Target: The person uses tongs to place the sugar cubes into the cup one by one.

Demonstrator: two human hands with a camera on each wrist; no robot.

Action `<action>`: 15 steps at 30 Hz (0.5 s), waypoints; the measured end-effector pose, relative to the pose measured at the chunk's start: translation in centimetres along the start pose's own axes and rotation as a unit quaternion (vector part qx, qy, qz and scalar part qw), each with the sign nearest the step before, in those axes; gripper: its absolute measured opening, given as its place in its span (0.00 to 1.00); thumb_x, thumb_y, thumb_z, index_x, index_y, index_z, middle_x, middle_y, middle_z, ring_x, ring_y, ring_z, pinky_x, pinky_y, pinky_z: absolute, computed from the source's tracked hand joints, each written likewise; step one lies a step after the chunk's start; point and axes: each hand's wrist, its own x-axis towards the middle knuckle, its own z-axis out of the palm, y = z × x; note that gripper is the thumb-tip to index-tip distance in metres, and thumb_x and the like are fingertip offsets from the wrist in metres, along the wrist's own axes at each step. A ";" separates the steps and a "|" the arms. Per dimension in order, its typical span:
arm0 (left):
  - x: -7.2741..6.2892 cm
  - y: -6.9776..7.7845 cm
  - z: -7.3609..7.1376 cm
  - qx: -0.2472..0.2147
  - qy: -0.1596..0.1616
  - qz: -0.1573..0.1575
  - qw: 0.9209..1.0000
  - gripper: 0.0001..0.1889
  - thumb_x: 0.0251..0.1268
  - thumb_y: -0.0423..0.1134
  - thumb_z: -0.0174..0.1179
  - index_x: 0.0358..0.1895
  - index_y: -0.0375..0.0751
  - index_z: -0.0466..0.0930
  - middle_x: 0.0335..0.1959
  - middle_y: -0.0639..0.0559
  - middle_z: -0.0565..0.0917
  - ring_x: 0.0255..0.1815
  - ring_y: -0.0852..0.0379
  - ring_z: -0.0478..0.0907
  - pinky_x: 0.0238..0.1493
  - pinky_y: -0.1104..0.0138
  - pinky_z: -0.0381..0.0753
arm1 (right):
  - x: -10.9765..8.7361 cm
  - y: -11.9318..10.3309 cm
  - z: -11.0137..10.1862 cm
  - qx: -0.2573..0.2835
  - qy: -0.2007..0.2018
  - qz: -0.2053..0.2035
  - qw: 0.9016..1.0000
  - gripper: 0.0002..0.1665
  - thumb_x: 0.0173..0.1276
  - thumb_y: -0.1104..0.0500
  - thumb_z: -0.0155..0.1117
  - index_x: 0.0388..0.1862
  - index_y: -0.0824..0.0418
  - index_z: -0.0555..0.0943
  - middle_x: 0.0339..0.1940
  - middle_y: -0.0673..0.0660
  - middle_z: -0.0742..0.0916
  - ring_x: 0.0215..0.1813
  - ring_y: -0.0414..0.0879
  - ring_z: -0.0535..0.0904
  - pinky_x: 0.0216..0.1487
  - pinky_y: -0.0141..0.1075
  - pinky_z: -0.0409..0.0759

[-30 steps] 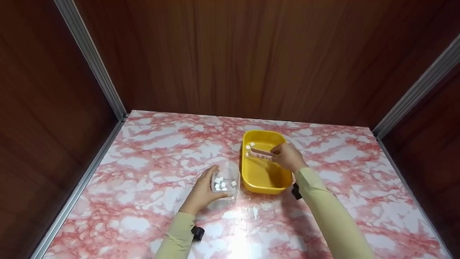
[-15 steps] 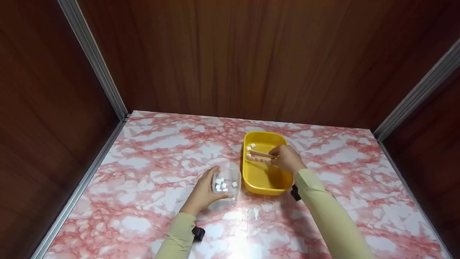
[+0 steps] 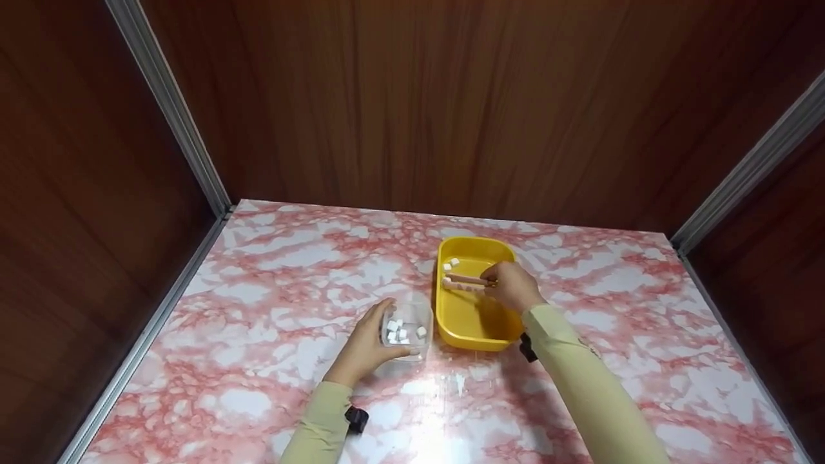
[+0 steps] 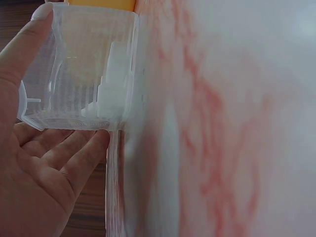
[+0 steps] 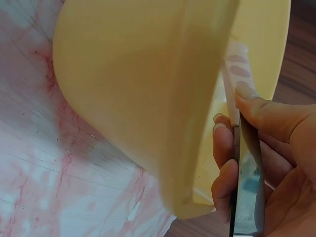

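Observation:
My left hand (image 3: 366, 348) grips a clear plastic container (image 3: 422, 314) that stands on the table, thumb on the near side and fingers on the far side. Several small white cubes (image 3: 394, 325) lie inside it. Just to its right is a yellow bin (image 3: 474, 328). Above the bin, my right hand (image 3: 515, 287) pinches tongs with a shiny metal handle (image 5: 248, 197) and pink-and-white arms (image 5: 240, 69). The tongs' tips reach the bin's left side, at a white cube (image 3: 446, 282); whether they clamp it is hard to see. Two other cubes (image 3: 451, 263) sit near the far left corner.
A red-and-white marbled table (image 3: 290, 290) lies beneath everything. Dark wood panels (image 3: 412, 109) rise behind and on both sides, with metal rails (image 3: 171, 103) at the corners.
The tongs' tips have moved slightly nearer to the person, down to the lowest cube in the bin, and drawn closer together. My left hand keeps its hold on the container.

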 end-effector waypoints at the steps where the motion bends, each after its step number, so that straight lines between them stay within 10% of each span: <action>1: 0.0 0.0 0.1 0.000 0.000 -0.001 1.000 0.56 0.39 0.60 0.75 0.73 0.46 0.57 0.71 0.46 0.62 0.68 0.45 0.61 0.66 0.54 0.62 | -0.1 0.0 0.0 -0.001 0.003 -0.002 1.000 0.10 0.59 0.64 0.71 0.41 0.60 0.87 0.36 0.54 0.87 0.38 0.49 0.78 0.48 0.45 0.79; 15: 0.0 0.2 -0.1 0.003 -0.008 -0.015 1.000 0.57 0.38 0.61 0.75 0.74 0.47 0.56 0.71 0.47 0.62 0.68 0.46 0.62 0.64 0.52 0.65 | -0.7 0.7 -0.2 -0.019 0.026 -0.021 0.999 0.11 0.60 0.63 0.69 0.42 0.60 0.88 0.38 0.55 0.88 0.44 0.49 0.81 0.49 0.46 0.78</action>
